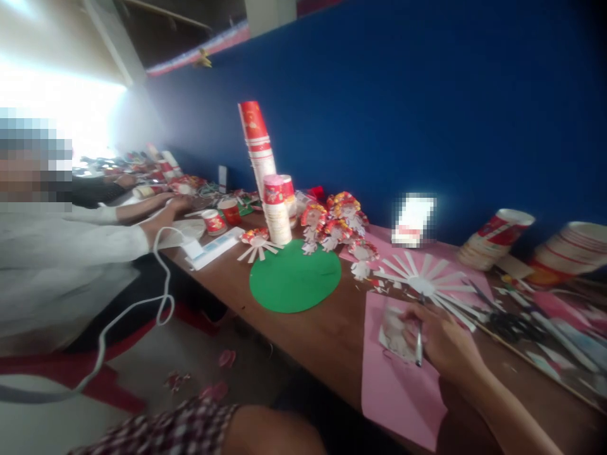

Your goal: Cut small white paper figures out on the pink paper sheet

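Note:
My right hand [439,338] is closed around a slim silver pen [418,344] at the lower right. Its fingers lie over a small pale paper piece with a drawn figure [393,335], which rests on a pink sheet [403,404]. Just behind the hand, a cut paper cup [422,284] is spread flat into white strips. A green paper disc [294,278] lies left of the pink sheet, beside several small paper figures [336,234] with red and yellow fringes. My left hand does not show.
Tall cup stacks [258,145] stand behind the disc, with more cups [497,237] at right. Black scissors [512,322] lie right of my hand. A lit phone [415,219] leans by the blue partition [427,95]. Another person [71,265] sits left, near a white cable [165,278].

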### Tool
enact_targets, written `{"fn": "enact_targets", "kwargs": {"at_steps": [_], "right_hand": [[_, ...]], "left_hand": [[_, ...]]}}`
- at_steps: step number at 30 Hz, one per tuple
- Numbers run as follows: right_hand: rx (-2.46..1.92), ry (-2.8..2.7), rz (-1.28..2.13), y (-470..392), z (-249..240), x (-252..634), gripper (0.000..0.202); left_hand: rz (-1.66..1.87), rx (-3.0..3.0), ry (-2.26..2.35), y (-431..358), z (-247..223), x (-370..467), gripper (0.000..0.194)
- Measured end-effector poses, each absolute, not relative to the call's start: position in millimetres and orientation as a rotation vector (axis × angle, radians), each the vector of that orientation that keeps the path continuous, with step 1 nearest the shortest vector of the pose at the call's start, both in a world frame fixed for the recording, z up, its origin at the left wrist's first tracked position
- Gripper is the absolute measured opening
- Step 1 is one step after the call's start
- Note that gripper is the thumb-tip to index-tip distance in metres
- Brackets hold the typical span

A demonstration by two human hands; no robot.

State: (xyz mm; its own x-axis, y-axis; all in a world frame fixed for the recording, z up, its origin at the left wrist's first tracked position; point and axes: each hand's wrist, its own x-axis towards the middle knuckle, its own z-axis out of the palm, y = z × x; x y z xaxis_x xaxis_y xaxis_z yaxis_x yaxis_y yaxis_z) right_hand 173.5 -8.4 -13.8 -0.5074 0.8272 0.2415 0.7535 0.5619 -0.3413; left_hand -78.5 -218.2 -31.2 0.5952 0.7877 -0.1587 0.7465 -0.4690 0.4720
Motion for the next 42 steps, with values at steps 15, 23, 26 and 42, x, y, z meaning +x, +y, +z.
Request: {"fn": "enact_targets", "kwargs": {"at_steps": [15,23,26,42], "right_hand": [[-1.344,-2.459,0.37,-17,2,170,0.024],[-1.456,-2.461,0.372,-15,6,168,0.022],[-1.473,-2.458,0.368,-15,5,168,0.023],[-1.331,-2.408,0.324,-15,-1,169,0.017]], "left_hand": [[0.538,2.774,0.947,-102,38,-10,0.02],[0.547,2.208,0.969,23,40,-34,0.014],[0.457,2.101,0.863,35,34,-31,0.009],[0.34,2.327,0.591,39,5,-39,0.015]]}}
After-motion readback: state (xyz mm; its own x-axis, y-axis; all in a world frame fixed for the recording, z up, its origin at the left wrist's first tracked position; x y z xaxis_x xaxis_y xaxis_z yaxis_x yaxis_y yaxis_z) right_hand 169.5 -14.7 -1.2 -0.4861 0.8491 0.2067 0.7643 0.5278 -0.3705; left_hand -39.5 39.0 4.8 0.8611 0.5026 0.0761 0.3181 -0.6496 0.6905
